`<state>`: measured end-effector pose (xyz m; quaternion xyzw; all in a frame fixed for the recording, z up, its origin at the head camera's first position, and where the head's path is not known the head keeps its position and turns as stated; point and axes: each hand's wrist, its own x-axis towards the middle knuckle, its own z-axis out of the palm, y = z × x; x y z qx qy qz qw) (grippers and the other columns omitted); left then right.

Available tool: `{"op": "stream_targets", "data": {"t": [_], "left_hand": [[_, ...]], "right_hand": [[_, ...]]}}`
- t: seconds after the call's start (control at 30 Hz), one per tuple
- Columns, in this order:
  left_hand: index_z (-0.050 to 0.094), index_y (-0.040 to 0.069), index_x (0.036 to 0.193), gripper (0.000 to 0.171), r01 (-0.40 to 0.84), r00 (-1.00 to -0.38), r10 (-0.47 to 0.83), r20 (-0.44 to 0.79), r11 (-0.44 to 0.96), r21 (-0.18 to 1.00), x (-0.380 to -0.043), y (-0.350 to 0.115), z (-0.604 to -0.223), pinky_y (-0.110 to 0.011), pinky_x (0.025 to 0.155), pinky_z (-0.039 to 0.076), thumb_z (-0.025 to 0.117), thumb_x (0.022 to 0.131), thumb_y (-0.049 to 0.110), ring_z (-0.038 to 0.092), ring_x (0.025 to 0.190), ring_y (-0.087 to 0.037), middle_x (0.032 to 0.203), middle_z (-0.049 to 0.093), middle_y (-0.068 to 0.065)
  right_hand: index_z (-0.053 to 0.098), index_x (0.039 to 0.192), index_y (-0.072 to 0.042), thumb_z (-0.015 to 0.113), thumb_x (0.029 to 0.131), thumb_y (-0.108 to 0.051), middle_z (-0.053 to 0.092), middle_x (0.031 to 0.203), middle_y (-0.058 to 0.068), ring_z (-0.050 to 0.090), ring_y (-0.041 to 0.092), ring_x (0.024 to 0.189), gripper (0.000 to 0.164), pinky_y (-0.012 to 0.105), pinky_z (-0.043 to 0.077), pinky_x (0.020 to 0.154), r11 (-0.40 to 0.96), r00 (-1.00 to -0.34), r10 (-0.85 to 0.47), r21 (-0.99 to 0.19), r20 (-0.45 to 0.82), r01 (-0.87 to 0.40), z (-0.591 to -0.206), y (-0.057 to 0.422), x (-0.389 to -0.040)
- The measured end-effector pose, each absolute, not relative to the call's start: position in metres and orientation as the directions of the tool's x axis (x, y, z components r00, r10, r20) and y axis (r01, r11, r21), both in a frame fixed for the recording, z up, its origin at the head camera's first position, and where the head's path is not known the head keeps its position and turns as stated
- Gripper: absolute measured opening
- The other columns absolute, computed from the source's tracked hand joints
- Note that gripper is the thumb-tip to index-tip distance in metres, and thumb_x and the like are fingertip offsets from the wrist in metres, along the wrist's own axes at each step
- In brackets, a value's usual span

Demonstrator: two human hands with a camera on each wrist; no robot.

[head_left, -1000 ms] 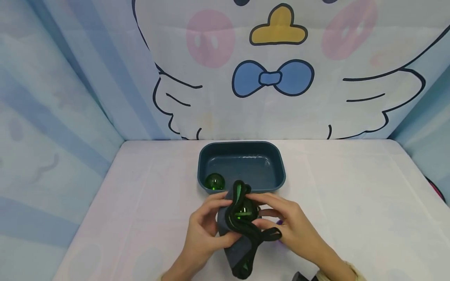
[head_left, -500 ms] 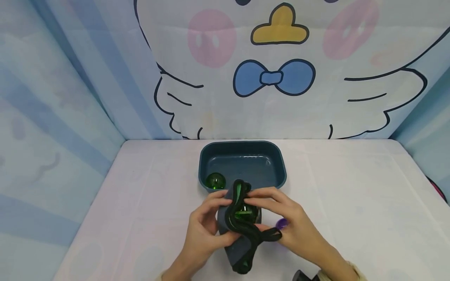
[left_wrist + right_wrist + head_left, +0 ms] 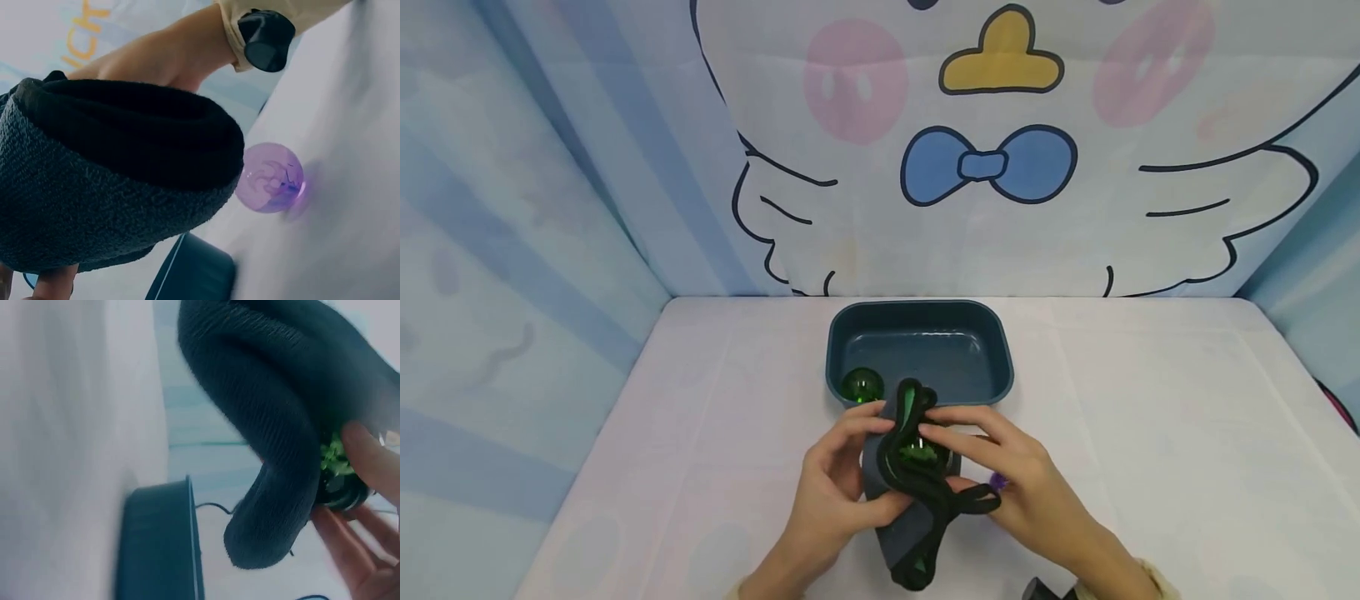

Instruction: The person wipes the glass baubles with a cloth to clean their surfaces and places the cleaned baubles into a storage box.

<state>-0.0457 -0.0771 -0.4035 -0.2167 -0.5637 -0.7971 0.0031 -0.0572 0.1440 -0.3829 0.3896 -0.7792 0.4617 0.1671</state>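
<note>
My left hand [image 3: 842, 487] grips a dark grey fabric pouch [image 3: 895, 529] with a wavy black edge and a black loop, above the table. Glimpses of green show along its folded mouth. A clear green ball [image 3: 925, 454] sits at this mouth, and my right hand [image 3: 1026, 471] holds it between thumb and fingers. The right wrist view shows the green ball [image 3: 337, 459] beside the pouch's ribbed cloth [image 3: 269, 425]. A translucent purple ball [image 3: 272, 178] rests on the table, mostly hidden behind my right hand in the head view.
A dark blue rectangular bin [image 3: 1006, 379] stands just beyond my hands, with another green ball [image 3: 862, 385] in its near left corner. A dark object [image 3: 1041, 590] shows by my right sleeve. Printed cloth [image 3: 985, 233] hangs behind the table.
My right fingers have shifted slightly over the green ball, which sits a little differently at the pouch's mouth. My left hand keeps its grip.
</note>
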Motion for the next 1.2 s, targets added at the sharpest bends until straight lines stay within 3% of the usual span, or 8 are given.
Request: {"op": "stream_targets", "data": {"t": [0.17, 0.3, 0.47, 0.63, 0.77, 0.93, 1.03, 1.2], "left_hand": [[0.058, -0.007, 0.123, 0.053, 0.251, -0.914, 0.23, 0.335, -0.33, 0.91, -0.0463, -0.0754, -0.404, -0.034, 0.105, 0.048, 0.077, 0.074, -0.011, 0.044, 0.134, -0.034, 0.139, 0.047, -0.02], [0.059, -0.006, 0.122, 0.054, 0.242, -0.919, 0.225, 0.323, -0.325, 0.915, -0.0481, -0.075, -0.4053, -0.033, 0.107, 0.046, 0.078, 0.072, -0.01, 0.044, 0.134, -0.034, 0.138, 0.048, -0.02], [0.061, -0.001, 0.121, 0.055, 0.176, -0.942, 0.215, 0.256, -0.331, 0.927, -0.0483, -0.0739, -0.4058, -0.028, 0.111, 0.041, 0.08, 0.07, -0.009, 0.044, 0.136, -0.03, 0.14, 0.047, -0.018], [0.06, 0.002, 0.119, 0.056, 0.12, -0.96, 0.202, 0.192, -0.323, 0.939, -0.0472, -0.0738, -0.4027, -0.028, 0.112, 0.04, 0.08, 0.068, -0.009, 0.042, 0.138, -0.028, 0.142, 0.046, -0.017], [0.061, 0.003, 0.118, 0.055, 0.131, -0.958, 0.201, 0.203, -0.322, 0.938, -0.0469, -0.0742, -0.4018, -0.03, 0.11, 0.043, 0.079, 0.068, -0.009, 0.041, 0.137, -0.029, 0.142, 0.046, -0.017], [0.063, 0.002, 0.12, 0.051, 0.184, -0.943, 0.211, 0.258, -0.315, 0.931, -0.0471, -0.0748, -0.4042, -0.029, 0.11, 0.042, 0.078, 0.072, -0.008, 0.042, 0.136, -0.033, 0.14, 0.048, -0.017], [0.064, 0.0, 0.122, 0.051, 0.194, -0.941, 0.213, 0.263, -0.297, 0.935, -0.0459, -0.075, -0.4048, -0.029, 0.112, 0.04, 0.078, 0.073, -0.007, 0.04, 0.137, -0.032, 0.141, 0.048, -0.017], [0.063, -0.003, 0.123, 0.053, 0.187, -0.943, 0.217, 0.252, -0.28, 0.942, -0.0448, -0.0735, -0.4056, -0.031, 0.113, 0.04, 0.079, 0.072, -0.009, 0.039, 0.138, -0.031, 0.143, 0.047, -0.017]], "right_hand": [[0.061, 0.134, -0.011, 0.074, 0.087, -0.005, 0.067, 0.12, 0.005, 0.068, 0.012, 0.1, 0.049, 0.027, 0.06, 0.079, 0.293, -0.831, -0.356, -0.793, 0.428, -0.534, -0.3836, 0.1404, -0.052], [0.063, 0.132, -0.014, 0.072, 0.09, -0.009, 0.069, 0.117, 0.001, 0.068, 0.011, 0.098, 0.044, 0.028, 0.06, 0.081, 0.317, -0.888, -0.316, -0.844, 0.335, -0.432, -0.3844, 0.1388, -0.0512], [0.061, 0.133, -0.014, 0.073, 0.088, -0.006, 0.064, 0.124, 0.0, 0.062, 0.012, 0.115, 0.047, 0.03, 0.059, 0.087, 0.273, -0.869, -0.335, -0.845, 0.364, -0.459, -0.3851, 0.1383, -0.0527], [0.056, 0.14, -0.015, 0.075, 0.082, 0.004, 0.054, 0.138, 0.002, 0.052, 0.015, 0.129, 0.064, 0.026, 0.05, 0.101, 0.291, -0.809, -0.44, -0.791, 0.389, -0.538, -0.381, 0.1421, -0.0527], [0.057, 0.138, -0.013, 0.078, 0.076, 0.01, 0.052, 0.141, 0.006, 0.05, 0.017, 0.131, 0.07, 0.02, 0.044, 0.106, 0.288, -0.736, -0.481, -0.708, 0.476, -0.645, -0.382, 0.1444, -0.0546], [0.062, 0.133, -0.01, 0.079, 0.07, 0.014, 0.056, 0.136, 0.011, 0.053, 0.018, 0.128, 0.07, 0.019, 0.046, 0.103, 0.245, -0.655, -0.474, -0.626, 0.588, -0.74, -0.3846, 0.1436, -0.0578], [0.061, 0.134, -0.009, 0.08, 0.071, 0.012, 0.058, 0.134, 0.012, 0.056, 0.018, 0.125, 0.069, 0.02, 0.05, 0.099, 0.242, -0.668, -0.46, -0.642, 0.585, -0.728, -0.3846, 0.1436, -0.0586], [0.059, 0.135, -0.009, 0.073, 0.084, 0.003, 0.063, 0.128, 0.009, 0.061, 0.012, 0.118, 0.055, 0.028, 0.059, 0.085, 0.201, -0.794, -0.419, -0.807, 0.441, -0.555, -0.3843, 0.1448, -0.0581]]}}
